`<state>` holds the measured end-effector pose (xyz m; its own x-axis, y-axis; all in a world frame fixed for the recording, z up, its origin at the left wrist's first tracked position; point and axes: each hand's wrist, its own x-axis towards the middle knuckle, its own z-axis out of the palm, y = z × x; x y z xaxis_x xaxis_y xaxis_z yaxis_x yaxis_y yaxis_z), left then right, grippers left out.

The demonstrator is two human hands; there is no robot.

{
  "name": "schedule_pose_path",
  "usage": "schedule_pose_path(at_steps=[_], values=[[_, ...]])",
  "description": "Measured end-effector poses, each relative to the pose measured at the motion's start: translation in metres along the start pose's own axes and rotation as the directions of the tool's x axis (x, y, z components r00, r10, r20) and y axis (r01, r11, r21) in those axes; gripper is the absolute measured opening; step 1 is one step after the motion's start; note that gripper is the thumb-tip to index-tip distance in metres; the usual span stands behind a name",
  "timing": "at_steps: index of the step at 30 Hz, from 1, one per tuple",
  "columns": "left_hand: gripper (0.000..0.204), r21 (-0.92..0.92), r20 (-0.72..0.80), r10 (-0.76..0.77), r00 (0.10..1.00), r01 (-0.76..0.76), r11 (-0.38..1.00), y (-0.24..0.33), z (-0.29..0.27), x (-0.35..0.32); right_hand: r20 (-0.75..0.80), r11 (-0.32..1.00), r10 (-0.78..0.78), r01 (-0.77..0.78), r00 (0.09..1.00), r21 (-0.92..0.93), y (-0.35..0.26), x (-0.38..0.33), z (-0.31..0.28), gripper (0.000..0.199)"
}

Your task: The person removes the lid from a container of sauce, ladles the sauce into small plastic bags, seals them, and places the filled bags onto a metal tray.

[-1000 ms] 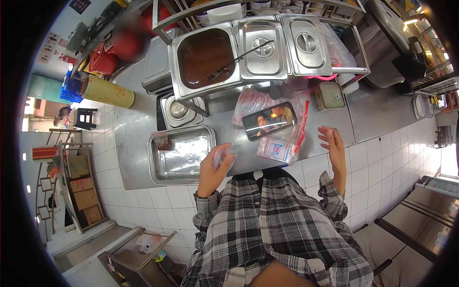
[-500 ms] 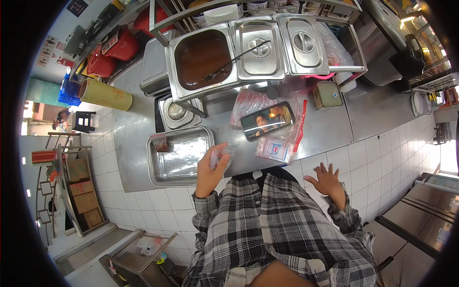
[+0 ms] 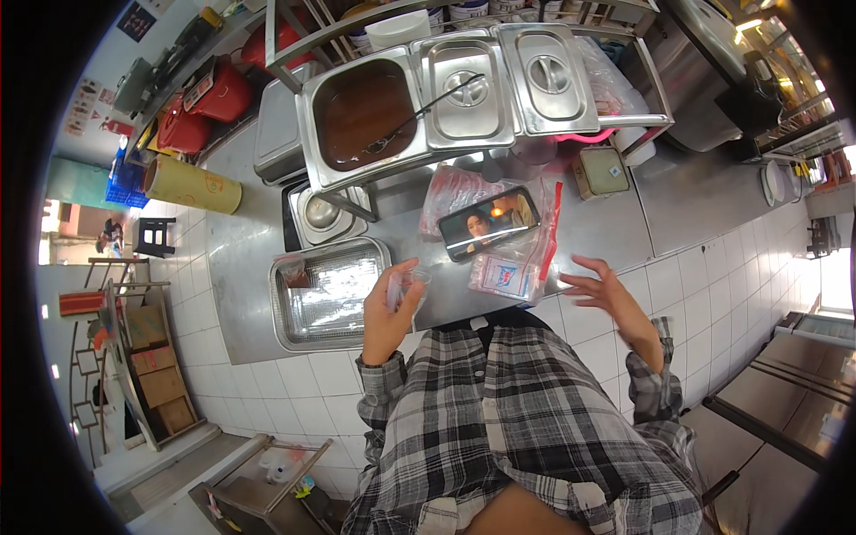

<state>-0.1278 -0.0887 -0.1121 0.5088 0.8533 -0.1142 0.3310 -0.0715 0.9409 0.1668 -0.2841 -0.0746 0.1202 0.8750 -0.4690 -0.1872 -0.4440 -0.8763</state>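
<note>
My left hand [image 3: 385, 323] is closed around a small clear plastic bag [image 3: 411, 283], its mouth gaping at the fingertips. My right hand [image 3: 608, 299] holds nothing; its fingers are spread near the counter's front edge, just right of a stack of clear plastic bags [image 3: 509, 277] with a red edge. On that stack rests a phone [image 3: 487, 224] playing a video. Beside my left hand stands a metal tray [image 3: 336, 293] with a small bag of brown sauce [image 3: 292, 270] in its far left corner. Farther back, a deep steel pan of brown sauce [image 3: 357, 111] has a ladle [image 3: 419, 114] leaning across it.
Lidded steel pans [image 3: 465, 87] sit on the raised rack beside the sauce. A square tin [image 3: 600, 172] stands at the right of the bags, and a small lidded container [image 3: 322, 212] behind the tray. A yellow cylinder [image 3: 193, 185] and red bins [image 3: 220, 94] are at the left.
My right hand has risen and reached forward toward the counter edge. My left hand keeps the small bag, whose mouth now looks rounder. The whole view has shifted slightly.
</note>
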Motion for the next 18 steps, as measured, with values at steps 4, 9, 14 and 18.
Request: schedule_pose_path(at_steps=[4,9,14,18], values=[[0.038,-0.065,-0.023,0.027,0.999,-0.029,0.997,0.002,0.003,0.001,0.269,0.649,-0.410,0.072,0.872,0.757,-0.015,0.020,0.044,0.107],[0.041,-0.084,-0.043,-0.007,0.999,0.003,0.996,0.009,0.003,0.001,0.287,0.440,-0.572,-0.008,0.768,0.898,-0.023,0.033,0.068,0.116],[0.041,-0.072,-0.071,0.015,0.997,-0.020,0.997,0.005,0.001,-0.002,0.346,0.467,-0.618,-0.025,0.706,0.884,-0.028,0.038,0.071,0.116],[0.041,-0.092,-0.084,0.007,0.996,-0.015,0.996,0.002,0.000,0.000,0.366,0.502,-0.588,-0.029,0.721,0.864,-0.031,0.043,0.069,0.115]])
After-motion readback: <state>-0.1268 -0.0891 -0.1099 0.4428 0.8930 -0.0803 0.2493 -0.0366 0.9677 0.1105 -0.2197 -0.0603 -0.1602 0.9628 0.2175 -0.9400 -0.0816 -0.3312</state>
